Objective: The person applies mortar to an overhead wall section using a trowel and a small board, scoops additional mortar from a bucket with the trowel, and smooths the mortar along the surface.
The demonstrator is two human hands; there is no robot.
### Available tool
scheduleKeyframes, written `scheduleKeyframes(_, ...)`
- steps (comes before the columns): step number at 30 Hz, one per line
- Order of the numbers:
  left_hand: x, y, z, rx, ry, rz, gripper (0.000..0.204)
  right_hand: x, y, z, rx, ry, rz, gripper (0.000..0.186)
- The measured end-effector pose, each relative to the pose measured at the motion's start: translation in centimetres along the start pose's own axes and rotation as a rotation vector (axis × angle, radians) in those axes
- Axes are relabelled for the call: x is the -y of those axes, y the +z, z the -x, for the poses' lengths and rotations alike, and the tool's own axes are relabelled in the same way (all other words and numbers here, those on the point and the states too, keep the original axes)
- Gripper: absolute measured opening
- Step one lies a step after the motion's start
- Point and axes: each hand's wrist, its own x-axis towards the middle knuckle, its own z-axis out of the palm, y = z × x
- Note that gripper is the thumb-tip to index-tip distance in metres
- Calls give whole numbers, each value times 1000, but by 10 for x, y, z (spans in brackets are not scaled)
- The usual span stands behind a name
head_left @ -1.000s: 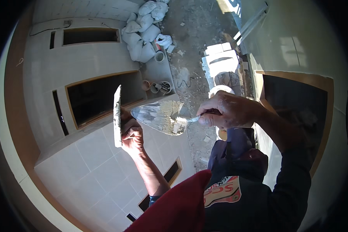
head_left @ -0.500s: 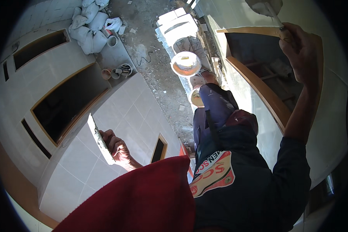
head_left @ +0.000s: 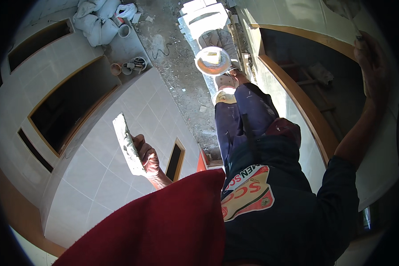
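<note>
My left hand point(head_left: 148, 158) is closed round the back of a plaster hawk point(head_left: 127, 144), a flat plate smeared with whitish plaster and tilted nearly on edge. At the upper right, my raised right hand point(head_left: 373, 66) grips the handle of a trowel point(head_left: 355, 25). Its rounded grey blade lies against or close to the pale wall point(head_left: 292, 13); contact cannot be made out. Below my body, a white bucket point(head_left: 198, 66) stands near my feet with a light block-like thing in it. A second bucket point(head_left: 220, 97) sits closer, partly hidden by my legs.
I stand on a narrow raised platform point(head_left: 188, 33) above a rubble-strewn floor point(head_left: 177, 88). A wood-framed opening point(head_left: 292, 102) is on my right. Tiled wall point(head_left: 97, 177) with framed openings runs along the left. White sacks point(head_left: 95, 26) and small buckets point(head_left: 124, 31) stand at the far left.
My right hand and the trowel have shifted right and slightly down. The hawk has moved right and turned, showing more of its plastered face. The whole view has shifted slightly.
</note>
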Motion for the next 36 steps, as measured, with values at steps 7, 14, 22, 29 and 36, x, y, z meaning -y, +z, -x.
scheduleKeyframes(7, 12, -17, -3, -33, -16, 51, 34, -1, 1, -2, 22, 44, -21, 40)
scheduleKeyframes(14, 26, -37, 9, -42, -51, 84, 29, -4, 4, -6, 2, 67, -99, 42)
scheduleKeyframes(22, 38, -51, 28, -145, 9, 94, 29, 0, 5, -9, 62, 68, -36, 40)
scheduleKeyframes(29, 39, -61, 42, -182, 30, 97, 29, 4, 13, -10, 107, 50, -25, 39)
scheduleKeyframes(36, 36, -92, 71, -190, 55, 131, 32, 11, 24, -19, 245, 100, -81, 39)
